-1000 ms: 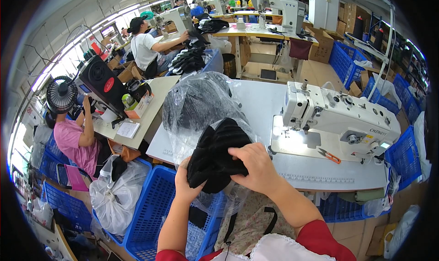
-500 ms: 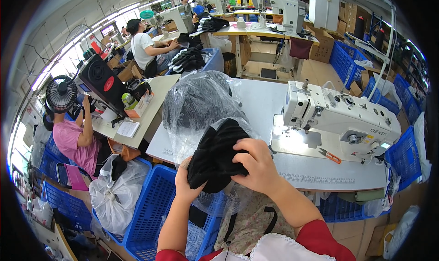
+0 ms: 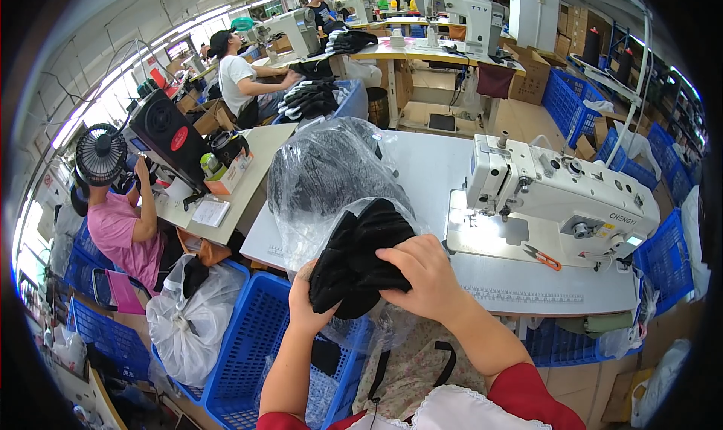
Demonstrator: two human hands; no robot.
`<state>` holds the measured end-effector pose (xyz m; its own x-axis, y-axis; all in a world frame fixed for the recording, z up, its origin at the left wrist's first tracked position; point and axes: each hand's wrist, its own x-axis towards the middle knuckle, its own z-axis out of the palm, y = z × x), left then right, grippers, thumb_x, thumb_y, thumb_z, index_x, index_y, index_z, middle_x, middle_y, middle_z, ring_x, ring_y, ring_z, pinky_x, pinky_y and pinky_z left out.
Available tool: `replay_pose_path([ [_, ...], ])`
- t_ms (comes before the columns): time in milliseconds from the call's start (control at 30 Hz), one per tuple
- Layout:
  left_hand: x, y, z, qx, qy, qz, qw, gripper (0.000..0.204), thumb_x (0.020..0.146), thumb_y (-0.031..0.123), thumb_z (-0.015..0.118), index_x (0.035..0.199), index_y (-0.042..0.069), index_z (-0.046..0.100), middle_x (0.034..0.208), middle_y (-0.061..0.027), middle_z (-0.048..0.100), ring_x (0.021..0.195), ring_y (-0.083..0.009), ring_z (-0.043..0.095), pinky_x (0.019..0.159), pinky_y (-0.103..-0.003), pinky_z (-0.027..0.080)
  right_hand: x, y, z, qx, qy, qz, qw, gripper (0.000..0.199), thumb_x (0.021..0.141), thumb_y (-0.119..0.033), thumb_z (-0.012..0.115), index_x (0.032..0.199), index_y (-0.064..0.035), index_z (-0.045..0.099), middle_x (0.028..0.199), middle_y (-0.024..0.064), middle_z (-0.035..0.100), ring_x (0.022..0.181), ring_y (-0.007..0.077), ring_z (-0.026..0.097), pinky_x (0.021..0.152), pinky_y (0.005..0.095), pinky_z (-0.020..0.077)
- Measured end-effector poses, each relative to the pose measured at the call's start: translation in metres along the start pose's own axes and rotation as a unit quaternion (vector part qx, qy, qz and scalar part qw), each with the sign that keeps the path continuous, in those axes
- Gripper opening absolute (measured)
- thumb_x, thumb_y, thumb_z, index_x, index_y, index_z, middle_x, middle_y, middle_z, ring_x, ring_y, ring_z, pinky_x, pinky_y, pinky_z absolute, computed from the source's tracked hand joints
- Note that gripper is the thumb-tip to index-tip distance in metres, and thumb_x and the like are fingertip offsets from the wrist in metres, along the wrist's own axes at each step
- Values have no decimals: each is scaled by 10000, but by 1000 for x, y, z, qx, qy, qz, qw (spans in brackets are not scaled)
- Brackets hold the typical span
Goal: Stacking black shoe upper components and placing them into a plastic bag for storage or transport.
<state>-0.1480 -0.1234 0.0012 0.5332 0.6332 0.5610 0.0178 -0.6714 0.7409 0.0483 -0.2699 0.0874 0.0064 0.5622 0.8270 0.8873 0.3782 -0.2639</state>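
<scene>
A thick stack of black fabric pieces (image 3: 354, 260) is held up between my two hands, over the table's front edge. My left hand (image 3: 307, 302) grips its left side, with most of the fingers hidden behind the cloth. On the right side, my right hand (image 3: 422, 275) pinches the layers between thumb and fingers. Just beyond the stack lies a large clear plastic bag (image 3: 324, 170) filled with dark fabric, its open edge touching the pieces. A white sewing machine (image 3: 557, 185) with its lamp lit stands to the right, apart from both hands.
Orange-handled thread snips (image 3: 544, 257) lie on the white table (image 3: 429, 155) by the machine. A blue crate (image 3: 252, 340) with plastic and a black piece stands at lower left, beside a tied white bag (image 3: 188, 328). Co-workers sit at left, one in pink (image 3: 124, 230), one in white (image 3: 239, 76).
The stack stays in both my hands; my right fingers have shifted slightly down over its edge. Farther back, the co-worker in white has moved their arms, and another person stands more upright.
</scene>
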Motion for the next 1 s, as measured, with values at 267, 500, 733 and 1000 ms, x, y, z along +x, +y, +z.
replay_pose_path([
  [267,0,5,0,19,8,-11,1000,666,682,142,823,1234,-24,490,1165,-140,608,1083,-234,595,943,-343,457,-6,-1,0,-22,-6,-11,1000,720,542,-142,773,1233,-81,582,925,51,561,836,252,538,786,393,412],
  [500,0,10,1,-27,11,-28,999,660,673,106,823,1223,-25,483,1141,-123,620,1062,-216,597,936,-345,463,-11,-1,0,-41,-9,-22,999,737,519,-157,786,1233,-130,609,927,31,554,860,237,541,795,393,411],
  [733,0,9,0,0,3,-17,1000,665,679,140,824,1225,-29,483,1135,-129,621,1050,-218,602,931,-338,468,-8,-4,-2,-21,21,-33,999,627,490,-163,807,1094,-138,638,1049,62,555,1004,287,551,856,420,417],
  [1000,-3,4,4,-26,17,-30,999,668,664,132,816,1223,-32,488,1122,-134,625,1046,-219,608,930,-336,467,-9,-2,-3,7,-5,-50,999,624,497,-137,819,1083,-123,604,1109,121,555,1087,314,548,894,453,422],
])
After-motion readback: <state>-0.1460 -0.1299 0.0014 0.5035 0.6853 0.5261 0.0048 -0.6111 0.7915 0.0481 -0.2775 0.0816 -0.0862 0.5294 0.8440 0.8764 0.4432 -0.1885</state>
